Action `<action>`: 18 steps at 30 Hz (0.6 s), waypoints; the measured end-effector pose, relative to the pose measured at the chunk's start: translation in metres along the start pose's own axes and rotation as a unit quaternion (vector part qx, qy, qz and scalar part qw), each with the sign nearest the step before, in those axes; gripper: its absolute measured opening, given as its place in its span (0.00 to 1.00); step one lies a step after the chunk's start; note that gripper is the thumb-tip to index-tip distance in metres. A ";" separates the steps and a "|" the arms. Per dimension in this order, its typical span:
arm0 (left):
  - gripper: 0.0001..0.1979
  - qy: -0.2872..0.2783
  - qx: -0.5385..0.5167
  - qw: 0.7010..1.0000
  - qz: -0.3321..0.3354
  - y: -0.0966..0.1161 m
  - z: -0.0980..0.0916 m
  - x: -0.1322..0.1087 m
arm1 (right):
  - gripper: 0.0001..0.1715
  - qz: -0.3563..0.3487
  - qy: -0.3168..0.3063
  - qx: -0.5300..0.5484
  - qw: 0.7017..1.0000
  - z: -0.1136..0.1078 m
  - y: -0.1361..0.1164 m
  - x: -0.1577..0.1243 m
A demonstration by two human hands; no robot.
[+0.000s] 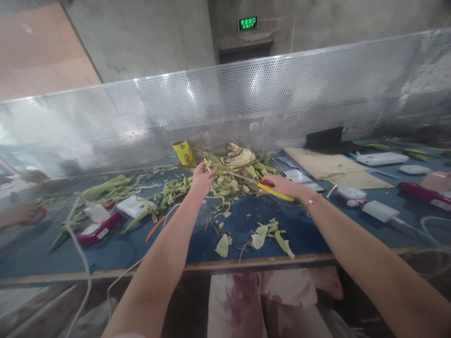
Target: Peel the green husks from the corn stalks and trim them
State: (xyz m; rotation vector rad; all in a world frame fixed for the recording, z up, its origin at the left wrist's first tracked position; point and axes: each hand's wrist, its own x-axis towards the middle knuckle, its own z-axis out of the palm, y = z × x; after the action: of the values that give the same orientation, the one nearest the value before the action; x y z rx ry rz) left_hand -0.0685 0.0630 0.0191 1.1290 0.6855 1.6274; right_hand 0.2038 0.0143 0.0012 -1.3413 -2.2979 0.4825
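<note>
My left hand (202, 180) is closed in a pinch, with a small pale green plant piece (208, 165) showing at the fingertips. Over to the right, my right hand (282, 185) grips scissors with yellow and red handles (275, 191). Their metal blades point left toward my left hand; whether they are parted is hard to make out. Beneath and between both hands lies a heap of green leaf and stalk scraps (229, 187). Behind it sits a bundle of pale, wilted husk-like leaves (240, 157). Loose leaf bits (260, 236) are scattered nearer the table's front edge.
A perforated metal screen (148, 117) runs behind the blue table (204, 244). A yellow tube (183, 153) stands at the back. Cables, a magenta device (99, 228) and a white box (135, 206) lie left; cardboard (327, 165) and a white adapter (380, 211) right. Another person's hand (17, 216) is far left.
</note>
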 end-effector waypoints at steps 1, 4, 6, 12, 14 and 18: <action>0.17 -0.010 0.004 1.000 0.000 0.000 0.000 0.000 | 0.26 -0.003 -0.002 0.006 1.000 0.000 0.001 0.001; 0.17 -0.034 0.013 0.999 0.002 -0.001 0.001 -0.002 | 0.26 -0.007 0.001 0.024 1.000 0.002 0.003 0.002; 0.17 -0.045 0.012 0.999 0.002 -0.001 0.002 -0.003 | 0.26 -0.011 -0.003 0.037 0.999 0.003 0.003 0.003; 0.19 -0.075 0.015 0.997 0.003 -0.002 0.001 -0.003 | 0.27 -0.024 -0.018 0.066 0.997 0.002 0.000 0.003; 0.19 -0.076 0.016 0.997 0.001 -0.003 0.001 -0.002 | 0.27 -0.026 -0.023 0.072 0.997 0.001 -0.002 0.002; 0.19 -0.079 0.016 0.997 -0.010 -0.003 0.003 -0.004 | 0.26 -0.017 -0.040 0.078 0.996 -0.001 -0.003 0.002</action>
State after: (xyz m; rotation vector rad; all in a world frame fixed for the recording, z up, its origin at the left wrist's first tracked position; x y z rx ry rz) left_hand -0.0645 0.0606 0.0159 1.2537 0.6198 1.4968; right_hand 0.2009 0.0147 0.0038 -1.2253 -2.2894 0.7005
